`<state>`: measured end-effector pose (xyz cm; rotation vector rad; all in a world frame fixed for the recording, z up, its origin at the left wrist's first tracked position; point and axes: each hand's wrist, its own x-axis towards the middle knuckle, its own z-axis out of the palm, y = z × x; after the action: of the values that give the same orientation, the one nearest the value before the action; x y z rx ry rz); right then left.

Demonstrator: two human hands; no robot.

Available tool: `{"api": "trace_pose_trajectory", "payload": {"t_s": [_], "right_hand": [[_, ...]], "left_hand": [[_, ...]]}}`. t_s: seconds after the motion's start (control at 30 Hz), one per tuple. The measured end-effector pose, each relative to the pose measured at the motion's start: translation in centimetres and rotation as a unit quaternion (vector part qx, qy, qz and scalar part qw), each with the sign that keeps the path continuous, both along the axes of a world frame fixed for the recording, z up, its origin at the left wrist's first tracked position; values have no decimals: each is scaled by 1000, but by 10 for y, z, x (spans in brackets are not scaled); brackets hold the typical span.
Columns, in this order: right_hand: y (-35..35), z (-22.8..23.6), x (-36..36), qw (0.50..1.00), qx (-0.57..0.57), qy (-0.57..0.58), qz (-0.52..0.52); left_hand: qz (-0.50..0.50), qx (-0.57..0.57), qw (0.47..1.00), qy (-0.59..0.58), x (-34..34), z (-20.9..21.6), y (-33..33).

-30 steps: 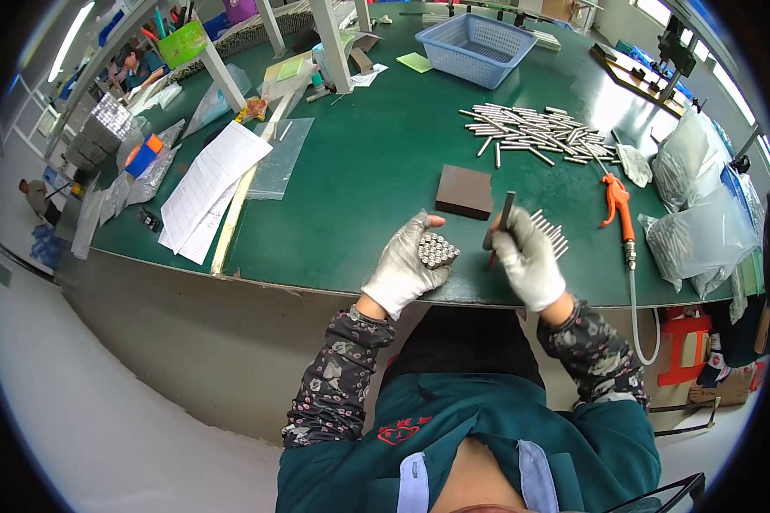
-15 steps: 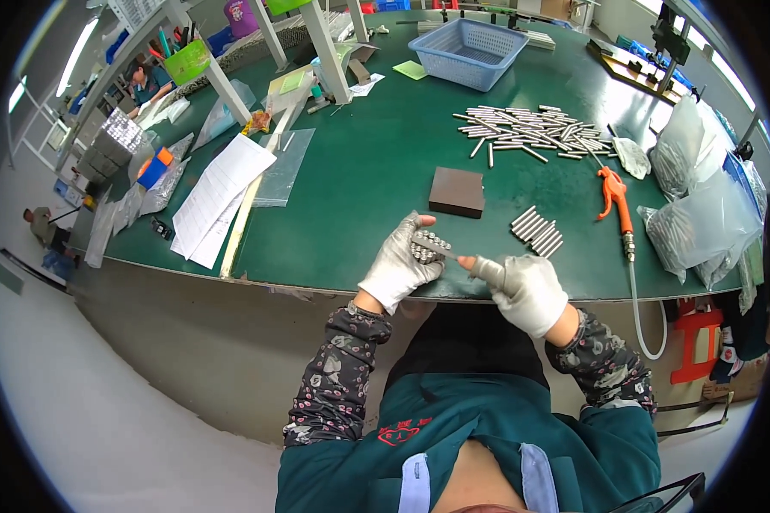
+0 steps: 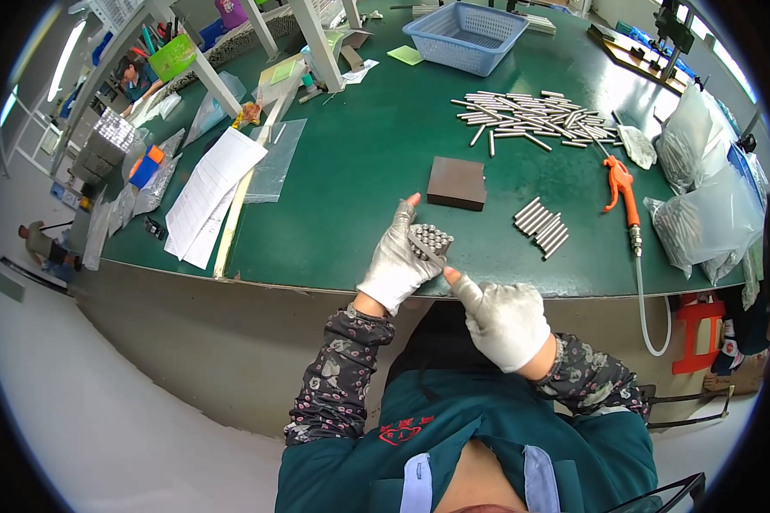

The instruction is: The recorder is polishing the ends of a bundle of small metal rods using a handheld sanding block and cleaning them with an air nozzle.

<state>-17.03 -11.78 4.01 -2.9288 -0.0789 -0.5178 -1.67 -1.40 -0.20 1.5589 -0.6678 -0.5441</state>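
Note:
My left hand (image 3: 395,265), in a white glove with bare fingertips, is wrapped round a bundle of short metal rods (image 3: 436,234), their round ends facing up. In my gloved right hand (image 3: 506,321) is a thin, flat grey strip like a file (image 3: 426,249); it lies slantwise across the near left side of the rod ends. Whether it touches them I cannot tell. Just beyond the bundle a dark brown block (image 3: 456,183) rests on the green table (image 3: 342,214). To its right lies a small row of rods (image 3: 541,227).
A large pile of loose rods (image 3: 535,118) spreads farther back, with a blue plastic basket (image 3: 466,38) behind it. An orange air gun (image 3: 621,192) with a hose lies at right, near clear bags of rods (image 3: 701,214). Papers (image 3: 214,188) lie at left.
My right hand has moved left and toward me, and the strip has swung from the right side of the bundle to a steeper slant across its left. My left hand keeps its hold.

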Motion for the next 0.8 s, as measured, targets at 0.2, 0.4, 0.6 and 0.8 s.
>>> {"api": "trace_pose_trajectory", "payload": {"t_s": [0.2, 0.4, 0.6, 0.8], "right_hand": [[3, -3, 2, 1000, 5, -15, -21], [7, -3, 9, 999, 30, -24, -31], [4, -3, 14, 995, 61, -66, -42], [6, 1, 7, 997, 49, -37, -40]], "left_hand": [[37, 56, 995, -80, 2, -3, -1], [25, 53, 987, -147, 0, -4, -1], [18, 18, 995, -94, 4, -13, 0], [14, 10, 998, -62, 5, -13, -1]]}}
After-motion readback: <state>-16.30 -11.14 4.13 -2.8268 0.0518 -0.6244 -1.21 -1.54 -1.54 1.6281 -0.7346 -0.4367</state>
